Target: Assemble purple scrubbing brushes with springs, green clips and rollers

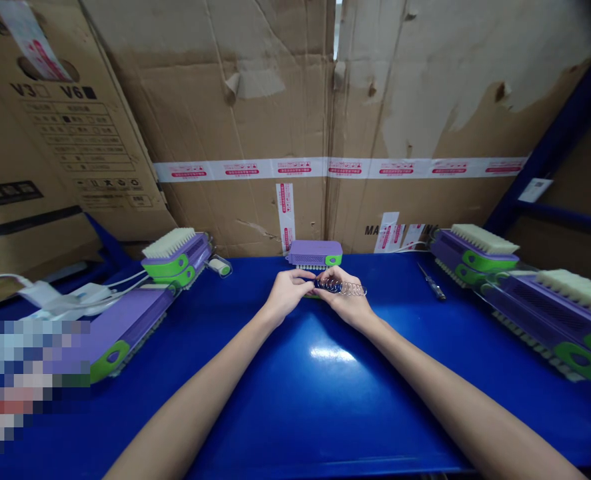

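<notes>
My left hand [289,293] and my right hand [344,299] meet at the fingertips over the middle of the blue table. A shiny metal coil [354,289] lies across the fingers of my right hand, which are closed around its left part. The left hand's fingers pinch together beside the coil's left end; what is between them is too small to make out. Just behind the hands stands a purple and green brush-like device [315,253] with bristles facing down. A bit of green shows beneath my fingertips, mostly hidden.
More purple and green bristled devices stand at left [175,257] and right [475,257], some stacked and cabled. A screwdriver [432,283] lies at right, a small white and green piece [220,267] at left. Cardboard [245,120] walls the back. White adapters [70,297] sit at left.
</notes>
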The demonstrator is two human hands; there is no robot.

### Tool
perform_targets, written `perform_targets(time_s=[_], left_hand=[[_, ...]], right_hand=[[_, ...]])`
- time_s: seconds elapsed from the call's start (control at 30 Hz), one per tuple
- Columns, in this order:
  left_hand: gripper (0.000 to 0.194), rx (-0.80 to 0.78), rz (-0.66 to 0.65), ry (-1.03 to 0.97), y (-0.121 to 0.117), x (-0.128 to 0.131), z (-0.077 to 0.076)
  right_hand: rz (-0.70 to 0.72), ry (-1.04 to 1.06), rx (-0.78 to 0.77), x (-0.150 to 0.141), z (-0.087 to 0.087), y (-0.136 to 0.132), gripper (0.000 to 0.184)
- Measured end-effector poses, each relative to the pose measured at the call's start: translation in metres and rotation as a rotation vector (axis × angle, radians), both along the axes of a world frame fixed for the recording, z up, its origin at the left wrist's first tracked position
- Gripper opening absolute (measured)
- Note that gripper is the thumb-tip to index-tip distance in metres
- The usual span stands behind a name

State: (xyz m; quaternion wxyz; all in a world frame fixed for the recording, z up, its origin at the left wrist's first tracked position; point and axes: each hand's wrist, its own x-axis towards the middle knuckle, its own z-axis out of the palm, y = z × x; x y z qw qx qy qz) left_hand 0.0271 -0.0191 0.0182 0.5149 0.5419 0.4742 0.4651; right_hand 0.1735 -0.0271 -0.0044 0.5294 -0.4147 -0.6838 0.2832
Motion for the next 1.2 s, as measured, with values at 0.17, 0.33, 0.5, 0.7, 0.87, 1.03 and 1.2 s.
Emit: perform_targets(time_s=[0.17, 0.33, 0.5, 0.7, 0.87, 1.03, 1.2], left_hand=[[0.013, 0.027, -0.062, 0.032, 0.001, -0.002, 0.000], [0.022, 0.142, -0.028, 0.092, 0.004, -0.002, -0.005], [0.028, 0.127, -0.002, 0.099, 0.004, -0.003, -0.005], [0.030, 0.106, -0.028, 0.068, 0.003, -0.005, 0.000], [0.025, 0.198, -0.056, 0.179, 0.008, -0.013, -0.006], [0.025, 0.515, -0.090, 0.756, 0.013, -0.026, -0.018], [0.025, 0.612, -0.197, 0.951, 0.010, -0.023, -0.016]], right_hand=[[0.007, 0.045, -0.019, 0.003, -0.001, 0.001, 0.018], [-0.009, 0.010, -0.004, 0.002, -0.001, 0.000, 0.018], [0.000, 0.046, -0.016, -0.001, 0.000, -0.001, 0.022], [0.015, 0.084, -0.033, -0.003, 0.001, -0.002, 0.021], [-0.019, 0.125, -0.042, 0.004, 0.001, 0.002, 0.022], [-0.050, 0.143, -0.063, 0.012, 0.001, 0.006, 0.023], [-0.033, 0.131, -0.091, 0.010, -0.002, 0.006, 0.023]])
